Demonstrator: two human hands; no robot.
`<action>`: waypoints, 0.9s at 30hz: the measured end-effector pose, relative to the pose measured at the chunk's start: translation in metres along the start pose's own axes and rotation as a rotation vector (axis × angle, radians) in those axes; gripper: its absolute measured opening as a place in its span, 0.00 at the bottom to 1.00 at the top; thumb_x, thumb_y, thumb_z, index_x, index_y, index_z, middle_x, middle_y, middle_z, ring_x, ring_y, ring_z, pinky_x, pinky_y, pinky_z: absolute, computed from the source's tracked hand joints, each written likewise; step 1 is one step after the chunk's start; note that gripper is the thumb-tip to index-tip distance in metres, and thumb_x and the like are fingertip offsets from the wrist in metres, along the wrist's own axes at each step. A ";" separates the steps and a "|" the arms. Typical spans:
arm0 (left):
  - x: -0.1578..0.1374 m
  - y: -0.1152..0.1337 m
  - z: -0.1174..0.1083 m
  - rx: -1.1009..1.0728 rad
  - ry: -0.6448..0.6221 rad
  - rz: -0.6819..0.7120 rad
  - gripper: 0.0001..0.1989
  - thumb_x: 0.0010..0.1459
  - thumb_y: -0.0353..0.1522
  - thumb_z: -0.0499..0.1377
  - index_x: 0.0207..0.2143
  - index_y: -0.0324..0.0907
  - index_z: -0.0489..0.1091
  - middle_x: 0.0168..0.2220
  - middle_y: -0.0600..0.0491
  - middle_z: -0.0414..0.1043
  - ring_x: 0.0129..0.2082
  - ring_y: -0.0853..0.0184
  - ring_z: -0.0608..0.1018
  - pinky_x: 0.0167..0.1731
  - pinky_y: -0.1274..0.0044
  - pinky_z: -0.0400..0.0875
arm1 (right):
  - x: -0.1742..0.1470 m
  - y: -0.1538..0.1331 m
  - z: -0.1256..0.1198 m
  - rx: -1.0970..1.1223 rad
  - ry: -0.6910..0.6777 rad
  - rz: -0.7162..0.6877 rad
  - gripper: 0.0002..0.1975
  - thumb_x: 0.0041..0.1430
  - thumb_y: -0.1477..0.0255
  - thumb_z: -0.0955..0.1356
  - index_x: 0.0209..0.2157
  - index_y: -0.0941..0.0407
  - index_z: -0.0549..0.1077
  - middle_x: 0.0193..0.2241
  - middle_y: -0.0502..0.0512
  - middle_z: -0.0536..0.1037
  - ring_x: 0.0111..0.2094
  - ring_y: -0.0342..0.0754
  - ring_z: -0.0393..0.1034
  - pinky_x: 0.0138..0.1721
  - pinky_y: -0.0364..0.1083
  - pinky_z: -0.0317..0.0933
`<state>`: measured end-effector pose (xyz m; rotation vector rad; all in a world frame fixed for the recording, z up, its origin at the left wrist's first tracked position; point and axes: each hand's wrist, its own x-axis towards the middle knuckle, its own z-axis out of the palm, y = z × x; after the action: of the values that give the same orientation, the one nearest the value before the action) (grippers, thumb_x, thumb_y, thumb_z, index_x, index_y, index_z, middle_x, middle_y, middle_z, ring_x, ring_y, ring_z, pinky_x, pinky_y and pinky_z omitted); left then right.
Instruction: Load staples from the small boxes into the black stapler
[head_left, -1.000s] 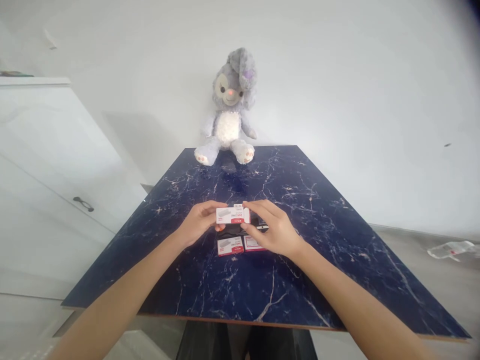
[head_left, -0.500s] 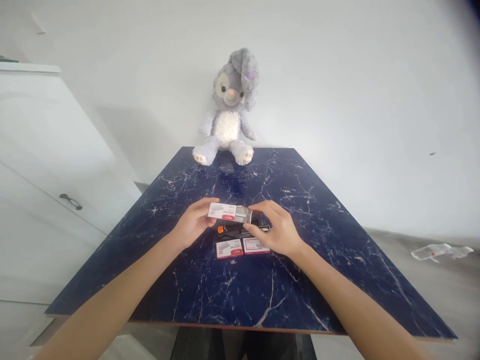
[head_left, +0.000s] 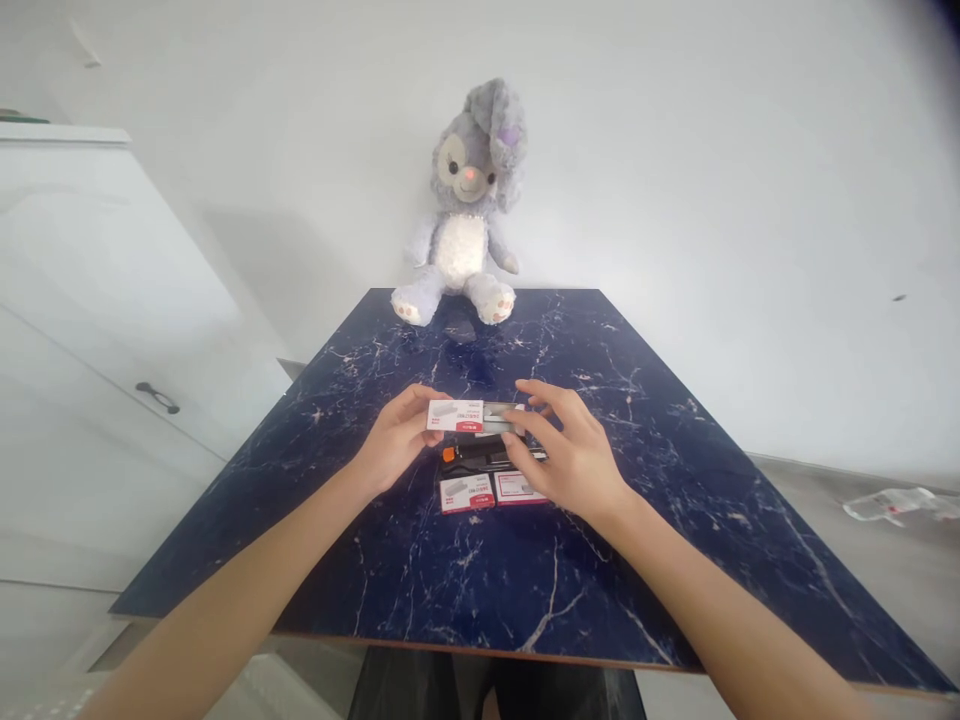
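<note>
My left hand [head_left: 401, 435] grips the left end of a small white and red staple box [head_left: 455, 415], thumb and fingers on its edges. The box is held above the table with its grey inner tray [head_left: 501, 414] slid partly out to the right. My right hand [head_left: 566, 440] is at that tray, fingers apart; the index fingertip reaches over the tray and the thumb is just below it. Under the hands lies a black stapler-like tool [head_left: 487, 458] with an orange end, partly covered. In front of it lie a closed staple box [head_left: 466, 493] and another white and red box [head_left: 519, 488].
A grey plush rabbit [head_left: 461, 240] sits at the back of the dark blue marbled table [head_left: 360, 560], against the wall. A white cabinet [head_left: 90, 350] stands at the left. Clear plastic packaging [head_left: 892, 505] lies on the floor at the right.
My right hand has let go of the tray's right end, and its fingers have spread over the tray. The view has shifted slightly.
</note>
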<state>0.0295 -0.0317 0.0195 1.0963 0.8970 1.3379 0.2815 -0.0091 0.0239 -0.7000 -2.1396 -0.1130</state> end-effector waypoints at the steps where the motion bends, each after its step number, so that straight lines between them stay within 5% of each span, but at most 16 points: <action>1: -0.001 0.000 0.001 0.005 0.001 0.010 0.08 0.54 0.33 0.67 0.36 0.44 0.73 0.40 0.52 0.75 0.28 0.73 0.70 0.26 0.80 0.64 | 0.000 0.000 0.000 -0.013 -0.002 0.012 0.14 0.62 0.70 0.67 0.50 0.50 0.74 0.58 0.60 0.68 0.48 0.59 0.69 0.48 0.61 0.68; 12: 0.004 0.003 -0.005 0.084 0.052 -0.014 0.08 0.55 0.34 0.66 0.37 0.44 0.73 0.41 0.52 0.75 0.30 0.73 0.71 0.27 0.80 0.63 | 0.004 -0.004 0.004 0.282 -0.027 0.190 0.03 0.64 0.71 0.66 0.38 0.53 0.73 0.48 0.58 0.76 0.50 0.55 0.70 0.51 0.56 0.66; 19: 0.014 -0.003 -0.021 -0.010 0.151 -0.036 0.11 0.53 0.34 0.68 0.38 0.44 0.73 0.38 0.53 0.75 0.33 0.72 0.73 0.31 0.81 0.67 | 0.002 0.017 0.004 0.547 0.161 0.599 0.09 0.64 0.63 0.67 0.37 0.54 0.72 0.39 0.56 0.79 0.41 0.51 0.75 0.46 0.52 0.68; 27: 0.009 -0.003 -0.014 -0.055 0.038 -0.099 0.12 0.54 0.35 0.68 0.39 0.44 0.71 0.40 0.52 0.76 0.34 0.71 0.74 0.31 0.80 0.68 | 0.000 0.025 0.013 0.744 0.109 0.732 0.11 0.57 0.61 0.72 0.33 0.54 0.72 0.32 0.52 0.77 0.33 0.48 0.72 0.37 0.46 0.66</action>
<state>0.0178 -0.0217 0.0134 0.9748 0.9256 1.2975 0.2851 0.0157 0.0119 -0.9242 -1.5209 0.9559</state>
